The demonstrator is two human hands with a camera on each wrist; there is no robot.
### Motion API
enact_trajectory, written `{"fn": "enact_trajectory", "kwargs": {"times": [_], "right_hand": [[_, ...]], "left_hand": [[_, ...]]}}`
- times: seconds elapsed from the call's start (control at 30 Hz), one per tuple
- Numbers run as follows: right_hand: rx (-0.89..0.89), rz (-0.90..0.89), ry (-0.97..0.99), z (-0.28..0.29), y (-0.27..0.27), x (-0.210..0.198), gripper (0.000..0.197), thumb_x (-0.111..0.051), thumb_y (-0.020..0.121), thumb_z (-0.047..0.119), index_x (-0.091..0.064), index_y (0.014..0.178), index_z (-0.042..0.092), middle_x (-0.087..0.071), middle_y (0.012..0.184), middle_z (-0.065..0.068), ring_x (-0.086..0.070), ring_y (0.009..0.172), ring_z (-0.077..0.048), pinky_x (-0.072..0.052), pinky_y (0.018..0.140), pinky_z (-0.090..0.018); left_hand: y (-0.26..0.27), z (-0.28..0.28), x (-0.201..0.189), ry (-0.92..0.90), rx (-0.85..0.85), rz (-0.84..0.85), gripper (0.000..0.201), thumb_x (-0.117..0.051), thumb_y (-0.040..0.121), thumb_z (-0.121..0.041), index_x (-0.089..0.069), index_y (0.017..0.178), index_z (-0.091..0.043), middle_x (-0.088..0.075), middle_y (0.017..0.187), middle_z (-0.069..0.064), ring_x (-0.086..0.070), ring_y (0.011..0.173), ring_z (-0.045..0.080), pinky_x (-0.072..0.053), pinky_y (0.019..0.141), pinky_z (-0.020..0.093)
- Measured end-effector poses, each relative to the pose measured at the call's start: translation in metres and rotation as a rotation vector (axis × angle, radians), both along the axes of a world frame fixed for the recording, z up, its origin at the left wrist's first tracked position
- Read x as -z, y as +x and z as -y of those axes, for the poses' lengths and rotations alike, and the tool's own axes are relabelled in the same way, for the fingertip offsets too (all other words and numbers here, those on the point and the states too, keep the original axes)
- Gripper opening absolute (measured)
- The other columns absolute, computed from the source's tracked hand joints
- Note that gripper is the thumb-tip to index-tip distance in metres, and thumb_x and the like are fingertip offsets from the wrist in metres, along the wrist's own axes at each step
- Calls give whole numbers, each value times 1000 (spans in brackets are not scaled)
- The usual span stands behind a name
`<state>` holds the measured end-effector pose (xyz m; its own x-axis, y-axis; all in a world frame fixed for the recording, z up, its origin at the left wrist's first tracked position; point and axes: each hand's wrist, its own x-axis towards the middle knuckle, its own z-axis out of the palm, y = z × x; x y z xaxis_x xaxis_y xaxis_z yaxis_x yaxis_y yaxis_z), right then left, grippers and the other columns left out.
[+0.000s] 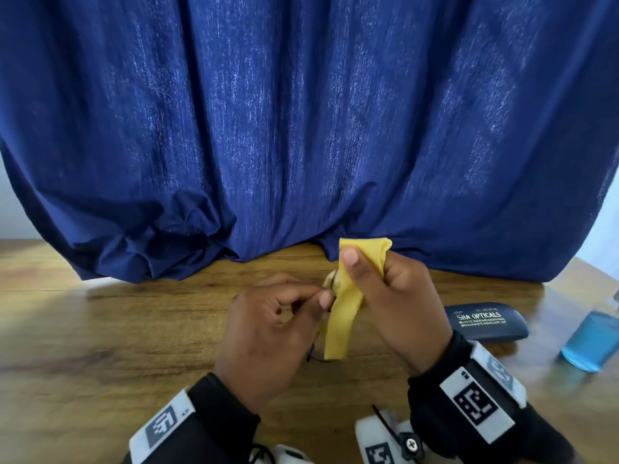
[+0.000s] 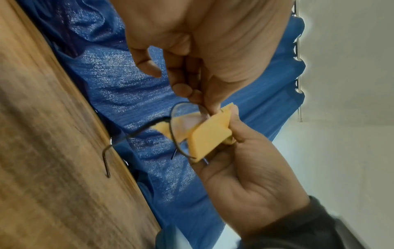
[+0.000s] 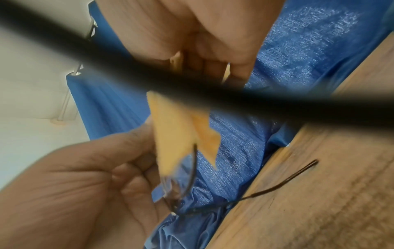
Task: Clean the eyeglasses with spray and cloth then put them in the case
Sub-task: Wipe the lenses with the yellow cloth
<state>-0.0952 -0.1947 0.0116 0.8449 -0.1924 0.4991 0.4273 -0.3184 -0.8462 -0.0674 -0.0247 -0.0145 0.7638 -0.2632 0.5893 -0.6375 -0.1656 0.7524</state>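
spray bottle [image 1: 593, 339] holding blue liquid, closed case [image 1: 485, 322] beside it on table [image 1: 134, 329]

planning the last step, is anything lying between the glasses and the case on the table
Nothing visible does. The eyeglasses are held above the table in both hands, and the closed case lies just beyond the right hand. Its shut lid is the only barrier.

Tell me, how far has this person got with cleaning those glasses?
Midway. The spray bottle stands aside on the table, so spraying seems over, though that can't be confirmed. In hand: the left hand pinches the eyeglasses while the right hand holds the yellow cloth folded over a lens. Left: finishing the wipe and putting them in the case, which lies closed.
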Motion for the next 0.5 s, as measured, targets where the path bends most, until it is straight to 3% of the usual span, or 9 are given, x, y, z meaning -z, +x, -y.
{"fn": "enact_trajectory", "kwargs": {"times": [0.07, 0.1, 0.17, 0.23, 0.3, 0.37, 0.4, 0.43, 0.5], "right_hand": [[-59, -27, -36, 2, 2, 2, 19, -70, 94, 30, -75, 85, 13, -77, 82, -8, -73, 77, -25, -58, 71, -37], [-82, -46, -46, 2, 2, 3, 14, -76, 90, 29, -75, 89, 15, -77, 84, -9, -74, 81, -27, -59, 73, -40], [-98, -73, -23, 2, 2, 5, 24, -85, 79, 28, -74, 90, 9, -78, 83, -12, -75, 78, -29, -61, 67, -41], [-77, -65, 63, 0, 0, 3, 24, -88, 74, 24, -72, 79, 6, -77, 72, -9, -72, 63, -17, -56, 54, -26], [-19, -43, 119, -2, -2, 1, 31, -85, 78, 29, -68, 67, 5, -73, 61, -7, -66, 51, -16, -49, 50, -24], [44, -7, 86, -2, -2, 1, 53, -74, 85, 42, -60, 64, -4, -65, 60, -23, -58, 50, -35, -45, 51, -32], [61, 13, 61, -1, -2, 2, 61, -68, 89, 47, -57, 65, -9, -61, 61, -29, -55, 51, -38, -43, 51, -37], [69, 27, 44, -2, -2, 1, 64, -63, 91, 48, -57, 66, -11, -61, 62, -30, -54, 52, -38, -44, 52, -39], [61, 25, 28, -1, 1, 1, 59, -56, 97, 43, -63, 69, -8, -70, 66, -19, -64, 59, -32, -50, 58, -38]], "left_hand": [[4, -5, -1, 19, -42, 7, 9, -76, 88, -21, -84, 84, -25, -77, 81, -9, -68, 81, 6, -42, 67, 5], [6, -7, -2, 31, -54, 19, 9, -76, 88, -21, -83, 83, -25, -75, 80, -9, -68, 80, 7, -43, 66, 6], [6, -8, -2, 63, -60, 53, 11, -76, 90, -21, -82, 81, -25, -73, 79, -10, -68, 79, 11, -48, 64, 12], [3, -5, -1, 95, -39, 77, 13, -73, 91, -21, -81, 81, -24, -72, 82, -11, -70, 80, 14, -54, 67, 23], [-1, -1, 1, 107, 1, 67, 12, -73, 91, -22, -83, 84, -24, -73, 83, -11, -70, 81, 15, -54, 67, 24], [-4, 2, 0, 87, 20, 44, 10, -76, 91, -23, -84, 88, -26, -72, 82, -12, -69, 80, 13, -48, 66, 13], [-4, 2, -1, 69, 21, 36, 9, -76, 90, -24, -85, 89, -26, -73, 81, -12, -68, 80, 12, -46, 66, 10], [-4, 2, -2, 49, 21, 33, 9, -76, 89, -27, -85, 90, -26, -73, 81, -11, -68, 80, 12, -45, 66, 8], [-2, 0, -3, 8, 9, 22, 12, -74, 86, -33, -85, 88, -27, -75, 81, -11, -69, 80, 11, -44, 66, 8]]}}
